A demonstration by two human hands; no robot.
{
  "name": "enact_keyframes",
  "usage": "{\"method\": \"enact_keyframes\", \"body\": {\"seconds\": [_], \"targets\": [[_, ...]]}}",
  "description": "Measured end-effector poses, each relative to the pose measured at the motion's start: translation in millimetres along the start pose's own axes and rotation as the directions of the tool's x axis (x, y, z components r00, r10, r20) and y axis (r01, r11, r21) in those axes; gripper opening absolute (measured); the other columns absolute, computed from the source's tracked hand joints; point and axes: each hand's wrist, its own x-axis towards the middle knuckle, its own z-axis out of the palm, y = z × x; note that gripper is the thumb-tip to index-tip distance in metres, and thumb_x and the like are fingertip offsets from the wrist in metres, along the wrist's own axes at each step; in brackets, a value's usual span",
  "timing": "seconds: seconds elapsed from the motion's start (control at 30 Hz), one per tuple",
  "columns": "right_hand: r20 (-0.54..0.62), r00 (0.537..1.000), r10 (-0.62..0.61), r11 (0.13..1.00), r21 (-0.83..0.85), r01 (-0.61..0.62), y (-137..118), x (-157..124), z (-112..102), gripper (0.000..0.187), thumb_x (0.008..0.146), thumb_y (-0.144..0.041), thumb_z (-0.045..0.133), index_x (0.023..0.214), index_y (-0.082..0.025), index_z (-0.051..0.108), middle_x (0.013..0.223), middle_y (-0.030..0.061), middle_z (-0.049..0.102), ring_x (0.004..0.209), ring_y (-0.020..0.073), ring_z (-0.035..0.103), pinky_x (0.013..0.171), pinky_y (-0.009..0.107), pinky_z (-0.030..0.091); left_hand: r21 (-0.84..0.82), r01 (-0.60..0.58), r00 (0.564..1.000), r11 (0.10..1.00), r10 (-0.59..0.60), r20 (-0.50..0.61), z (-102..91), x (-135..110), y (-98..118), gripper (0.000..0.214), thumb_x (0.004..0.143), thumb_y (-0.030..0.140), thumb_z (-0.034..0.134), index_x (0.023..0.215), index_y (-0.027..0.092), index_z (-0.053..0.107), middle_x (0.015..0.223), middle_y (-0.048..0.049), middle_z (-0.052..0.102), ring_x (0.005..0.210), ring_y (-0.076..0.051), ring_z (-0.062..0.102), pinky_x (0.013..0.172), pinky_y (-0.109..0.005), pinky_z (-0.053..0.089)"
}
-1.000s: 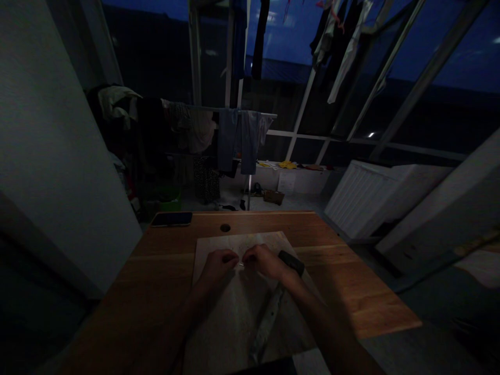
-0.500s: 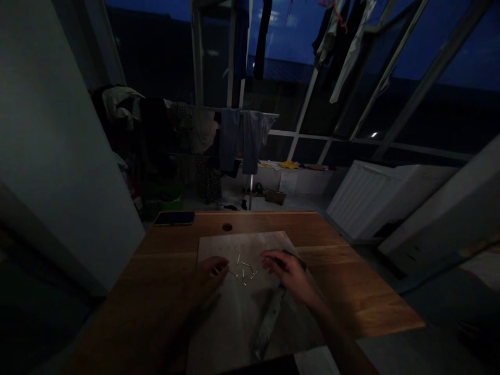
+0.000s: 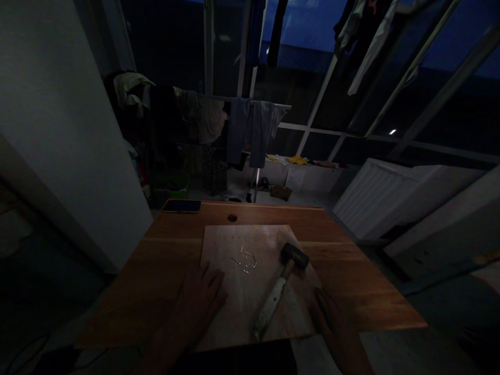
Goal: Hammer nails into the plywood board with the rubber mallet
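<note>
Table (image 3: 351, 291) under board (image 3: 250, 297): smooth orange-brown wood, slight sheen. Board: pale, matt, scuffed. Nails (image 3: 246, 259) on board: bright metal. 1 mallet (image 3: 278, 291) on board: matt black head, rough whitish handle. Phone (image 3: 182, 206) beyond board: glossy.

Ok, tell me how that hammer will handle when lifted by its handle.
The hammer would probably feel head-heavy: its dark, bulky head sits at the far end of a slim pale handle. It looks rigid, unlikely to flex. Lying flat on the board, it should slide or pivot rather than roll.
</note>
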Motion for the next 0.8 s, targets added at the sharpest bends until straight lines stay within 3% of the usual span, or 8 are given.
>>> {"method": "enact_keyframes", "body": {"seconds": [0.13,0.3,0.43,0.53,0.67,0.8], "targets": [[0.004,1.0,0.022,1.0,-0.015,-0.022,-17,4,5,0.042,0.094,-0.049,0.052,0.121,-0.024,0.071,0.131,0.0154,0.069,0.128,0.0347,0.061,0.109,0.053,0.049,0.056,0.039,0.999,0.998,-0.037,-0.04,-4.9,1,2,0.039,0.101,0.037,0.052,0.135,0.027,0.067,0.136,-0.0097,0.069,0.146,-0.041,0.04,0.12,-0.075,0.008],[0.046,0.999,0.011,1.0,0.001,-0.011,-50,0,16,0.042,0.096,-0.047,0.051,0.124,-0.023,0.07,0.136,0.0163,0.065,0.127,0.0331,0.061,0.108,0.051,0.051,0.128,0.166,0.985,0.978,-0.159,-0.061,-16.1,4,-6,0.035,0.1,0.037,0.052,0.127,0.026,0.071,0.131,-0.0107,0.072,0.131,-0.042,0.053,0.116,-0.081,-0.001],[0.07,0.998,-0.007,0.999,0.037,0.005,-86,-10,38,0.046,0.1,-0.048,0.048,0.135,-0.022,0.065,0.149,0.0172,0.055,0.135,0.0338,0.056,0.111,0.054,0.049,0.142,0.291,0.957,0.946,-0.284,-0.066,-27.8,-6,-42,0.036,0.099,0.039,0.048,0.123,0.028,0.072,0.13,-0.0119,0.071,0.13,-0.041,0.054,0.115,-0.08,0.003],[0.121,0.988,-0.098,0.99,0.109,0.085,-116,-9,53,0.045,0.103,-0.041,0.046,0.143,-0.025,0.058,0.155,0.0135,0.051,0.141,0.0296,0.052,0.115,0.049,0.049,0.141,0.345,0.938,0.928,-0.339,-0.065,-34.8,-21,-80,0.037,0.097,0.041,0.048,0.122,0.028,0.072,0.133,-0.0122,0.069,0.132,-0.039,0.052,0.118,-0.073,0.015],[0.175,0.936,-0.306,0.944,0.18,0.276,-152,1,61,0.045,0.104,-0.03,0.046,0.148,-0.028,0.054,0.155,0.0096,0.054,0.141,0.0263,0.053,0.115,0.047,0.05,0.153,0.464,0.886,0.873,-0.45,-0.114,-42.0,-39,-122,0.041,0.094,0.044,0.048,0.124,0.026,0.07,0.136,-0.0141,0.066,0.135,-0.038,0.048,0.114,-0.066,0.031],[0.219,0.883,-0.416,0.909,0.115,0.4,-174,7,66,0.045,0.103,-0.028,0.049,0.147,-0.026,0.057,0.155,0.0088,0.055,0.148,0.032,0.044,0.116,0.053,0.047,0.169,0.53,0.845,0.831,-0.502,-0.185,-47.3,-49,-141,0.052,0.096,0.046,0.042,0.136,0.022,0.063,0.145,-0.0182,0.058,0.138,-0.04,0.045,0.111,-0.063,0.037]]}}
